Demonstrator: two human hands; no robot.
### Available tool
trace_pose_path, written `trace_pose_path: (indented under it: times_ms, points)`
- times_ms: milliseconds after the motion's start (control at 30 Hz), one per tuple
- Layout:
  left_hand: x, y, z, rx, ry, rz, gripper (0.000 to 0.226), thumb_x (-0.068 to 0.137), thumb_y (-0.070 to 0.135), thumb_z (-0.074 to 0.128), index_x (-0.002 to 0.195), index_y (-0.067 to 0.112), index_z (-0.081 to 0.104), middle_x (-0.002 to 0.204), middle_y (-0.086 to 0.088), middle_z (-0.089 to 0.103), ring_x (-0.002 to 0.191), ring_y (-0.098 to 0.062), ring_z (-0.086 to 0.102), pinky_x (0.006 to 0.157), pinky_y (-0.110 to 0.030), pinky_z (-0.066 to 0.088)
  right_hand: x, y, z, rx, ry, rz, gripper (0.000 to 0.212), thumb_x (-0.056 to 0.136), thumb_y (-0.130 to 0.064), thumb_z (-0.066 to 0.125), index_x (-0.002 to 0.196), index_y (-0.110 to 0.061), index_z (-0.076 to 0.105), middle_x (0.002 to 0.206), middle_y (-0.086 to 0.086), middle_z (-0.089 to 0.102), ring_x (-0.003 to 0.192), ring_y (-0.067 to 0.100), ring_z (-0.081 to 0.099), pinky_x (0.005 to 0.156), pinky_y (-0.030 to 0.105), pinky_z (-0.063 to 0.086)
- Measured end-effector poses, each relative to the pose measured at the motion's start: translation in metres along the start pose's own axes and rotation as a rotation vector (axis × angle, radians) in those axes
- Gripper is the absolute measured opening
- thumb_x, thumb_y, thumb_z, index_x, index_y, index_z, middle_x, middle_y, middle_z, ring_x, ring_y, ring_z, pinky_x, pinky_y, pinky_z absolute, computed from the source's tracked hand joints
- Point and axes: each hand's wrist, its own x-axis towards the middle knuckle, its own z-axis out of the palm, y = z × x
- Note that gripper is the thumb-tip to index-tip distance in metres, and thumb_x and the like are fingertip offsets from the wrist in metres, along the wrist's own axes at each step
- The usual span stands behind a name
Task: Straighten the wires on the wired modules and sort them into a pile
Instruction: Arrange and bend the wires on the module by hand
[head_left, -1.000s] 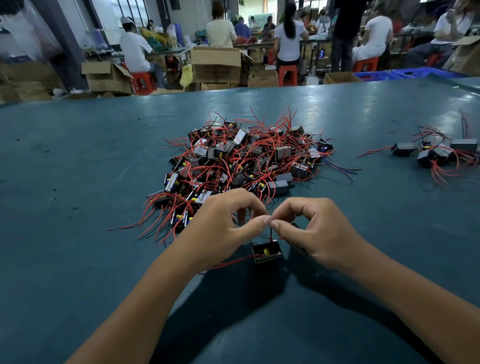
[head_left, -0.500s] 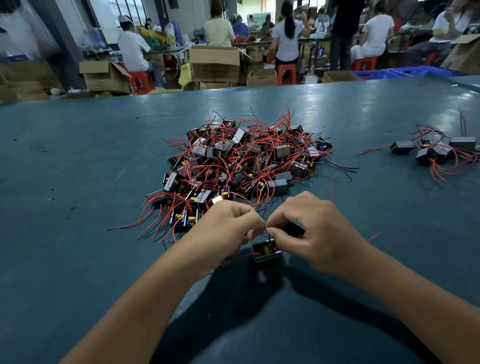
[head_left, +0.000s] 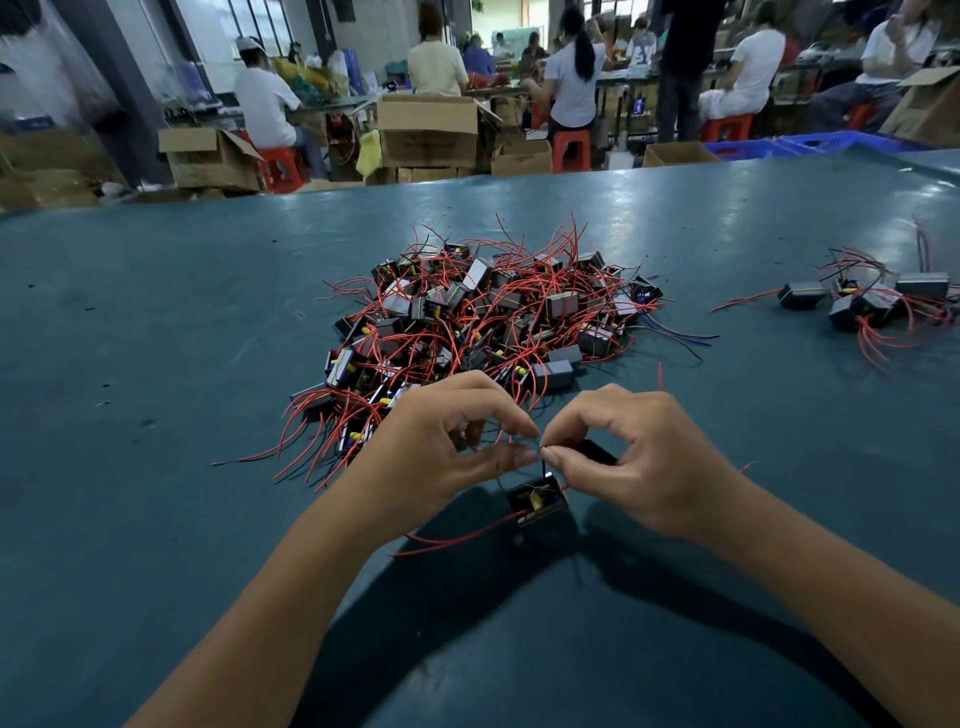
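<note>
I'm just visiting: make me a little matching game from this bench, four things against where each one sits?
Things:
1. big tangled heap
2. small sorted pile
3. module being worked on
4. open cardboard box

Places:
A. right under both hands
B. far right of the table
C. on the floor beyond the table
D. middle of the table

Pairs: 1-D, 2-B, 3-A, 4-C
</note>
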Motion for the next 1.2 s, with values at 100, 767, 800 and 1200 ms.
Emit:
trace_pose_path:
  times_ms: [100, 767, 800, 1200]
  points:
    - [0.0, -0.004, 0.003, 0.14, 0.021, 0.101, 0.011, 0.085, 0.028, 0.074, 0.091, 0.019, 0.077, 0.093, 0.008, 0.065, 0.083, -0.008, 0.06, 0.07, -0.032, 0.052, -0.001, 0.002, 0.0, 0.009, -0.006, 0.008, 0.016, 0.085, -0.024, 0.069, 0.082, -0.038, 0.064, 0.076, -0.026, 0.063, 0.081, 0.003, 0.059, 0.076, 0.014, 0.039]
    - [-0.001, 0.008, 0.014, -0.711, -0.162, -0.645, 0.017, 0.085, 0.025, 0.067, 0.07, 0.018, 0.07, 0.065, 0.0, 0.056, 0.05, -0.009, 0.035, 0.047, -0.02, 0.022, -0.001, 0.001, 0.002, -0.064, -0.005, 0.002, 0.006, 0.084, -0.024, 0.068, 0.083, -0.021, 0.073, 0.075, -0.017, 0.065, 0.08, 0.006, 0.055, 0.075, 0.019, 0.041]
    - [-0.001, 0.009, 0.015, -0.771, -0.176, -0.698, 0.017, 0.082, 0.024, 0.066, 0.068, 0.017, 0.07, 0.064, 0.0, 0.055, 0.048, -0.008, 0.034, 0.045, -0.02, 0.022, -0.001, 0.001, 0.002, -0.071, -0.002, 0.001, 0.006, 0.084, -0.024, 0.068, 0.082, -0.021, 0.072, 0.075, -0.018, 0.064, 0.079, 0.004, 0.054, 0.075, 0.017, 0.039]
    - [-0.001, 0.005, 0.007, 0.155, 0.168, 0.023, 0.013, 0.086, 0.012, 0.075, 0.094, 0.02, 0.07, 0.088, 0.012, 0.062, 0.074, -0.009, 0.057, 0.066, -0.018, 0.045, -0.001, 0.007, 0.0, 0.004, 0.006, 0.071, 0.005, 0.085, -0.026, 0.068, 0.08, -0.025, 0.069, 0.081, -0.019, 0.067, 0.082, 0.007, 0.061, 0.077, 0.015, 0.041]
